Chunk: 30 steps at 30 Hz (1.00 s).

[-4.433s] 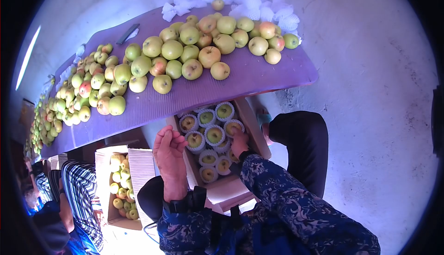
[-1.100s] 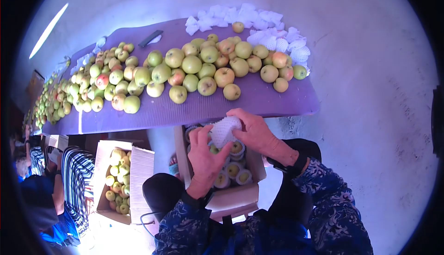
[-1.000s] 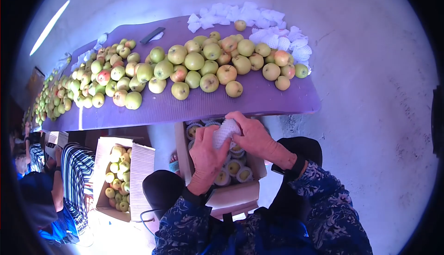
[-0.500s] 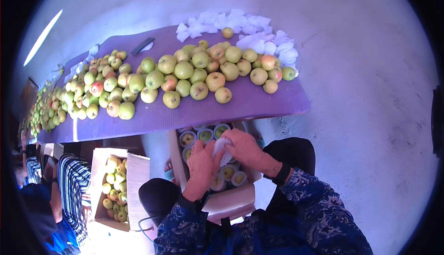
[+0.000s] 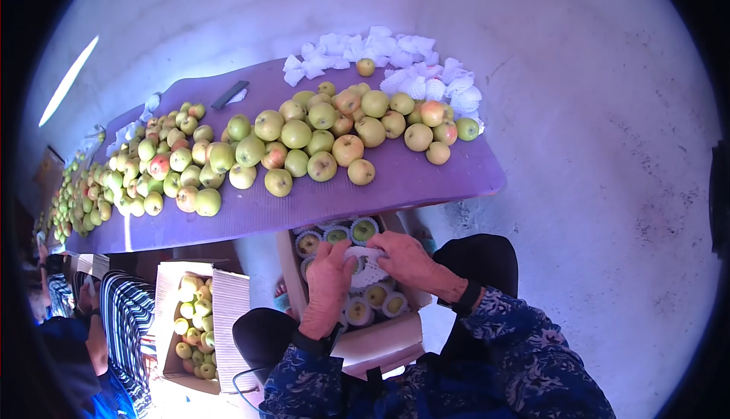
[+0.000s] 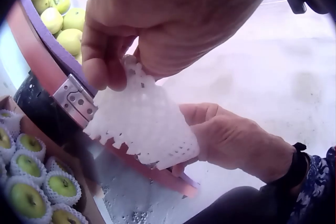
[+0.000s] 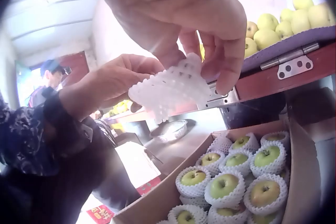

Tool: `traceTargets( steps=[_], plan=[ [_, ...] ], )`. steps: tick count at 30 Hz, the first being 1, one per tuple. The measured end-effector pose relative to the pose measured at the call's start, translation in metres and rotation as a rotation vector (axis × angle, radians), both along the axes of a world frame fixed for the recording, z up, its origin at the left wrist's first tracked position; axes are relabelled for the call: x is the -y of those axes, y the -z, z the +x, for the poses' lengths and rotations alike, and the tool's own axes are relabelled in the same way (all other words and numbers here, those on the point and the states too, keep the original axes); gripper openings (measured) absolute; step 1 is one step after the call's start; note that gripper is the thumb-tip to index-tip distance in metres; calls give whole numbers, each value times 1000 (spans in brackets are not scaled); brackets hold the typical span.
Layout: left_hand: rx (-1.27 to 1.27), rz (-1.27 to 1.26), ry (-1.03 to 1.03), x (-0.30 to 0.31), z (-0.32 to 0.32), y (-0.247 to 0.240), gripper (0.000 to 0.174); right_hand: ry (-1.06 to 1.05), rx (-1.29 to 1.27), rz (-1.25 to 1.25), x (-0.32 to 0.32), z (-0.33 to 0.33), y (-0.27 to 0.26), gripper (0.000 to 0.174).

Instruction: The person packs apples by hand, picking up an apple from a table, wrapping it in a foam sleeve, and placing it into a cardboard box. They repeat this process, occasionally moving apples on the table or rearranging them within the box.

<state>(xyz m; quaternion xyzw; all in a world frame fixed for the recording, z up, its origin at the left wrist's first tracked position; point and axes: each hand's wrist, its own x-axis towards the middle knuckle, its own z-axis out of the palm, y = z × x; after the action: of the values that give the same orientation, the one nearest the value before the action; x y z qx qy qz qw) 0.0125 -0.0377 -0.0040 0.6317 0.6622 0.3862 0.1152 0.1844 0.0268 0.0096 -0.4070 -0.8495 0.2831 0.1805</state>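
A white foam net is stretched between both hands over the open box of netted apples. The left hand pinches one end of the net, and the right hand pinches the other. Seen from the left wrist, the net hangs flat and spread, with the left hand above it and the right hand at its lower corner. In the right wrist view the net shows no apple in it. Apples in the box each sit in a foam net.
Loose apples cover much of the purple table, with a heap of foam nets at its far edge. A second box of bare apples stands on the left, beside another person in striped clothing.
The net, bunched up between the fingers half a second ago, is now spread wider. Both hands have shifted slightly lower in the head view, as has the table.
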Motion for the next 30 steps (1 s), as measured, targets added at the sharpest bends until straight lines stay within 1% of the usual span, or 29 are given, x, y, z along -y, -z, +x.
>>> traceTargets(
  steps=[4, 7, 10, 13, 16, 18, 20, 23, 26, 29, 30],
  plan=[
    [2, -32, 62, 0, 0, 3, 22, -66, -76, -56, -5, 1, 6, 28],
    [11, -66, 73, 0, -2, 1, 19, -86, -117, -78, -10, 3, 13, 26],
    [30, -24, 58, 0, -2, 0, 17, -119, -73, -208, -15, 9, 10, 26],
    [-10, 1, 71, 2, -6, 3, 16, -6, -178, -161, -21, 22, 6, 26],
    [-20, -11, 52, 4, -7, 0, 15, 318, -297, 51, -47, 39, -3, 32],
    [-43, -30, 55, 4, -5, -1, 16, 566, -301, 174, -74, 56, -7, 40],
    [-59, -36, 67, 5, -4, -7, 16, 677, -332, 156, -104, 74, -7, 48],
    [-50, -36, 93, 5, -4, -8, 17, 804, -397, 101, -137, 90, 4, 50],
    [-26, -53, 96, 5, -4, -9, 18, 848, -397, 90, -143, 91, 1, 51],
    [-31, -33, 82, 3, -4, -4, 18, 810, -419, 118, -148, 89, -3, 51],
    [-32, -49, 74, 2, -3, -6, 19, 786, -407, 207, -151, 89, -4, 51]
  ],
)
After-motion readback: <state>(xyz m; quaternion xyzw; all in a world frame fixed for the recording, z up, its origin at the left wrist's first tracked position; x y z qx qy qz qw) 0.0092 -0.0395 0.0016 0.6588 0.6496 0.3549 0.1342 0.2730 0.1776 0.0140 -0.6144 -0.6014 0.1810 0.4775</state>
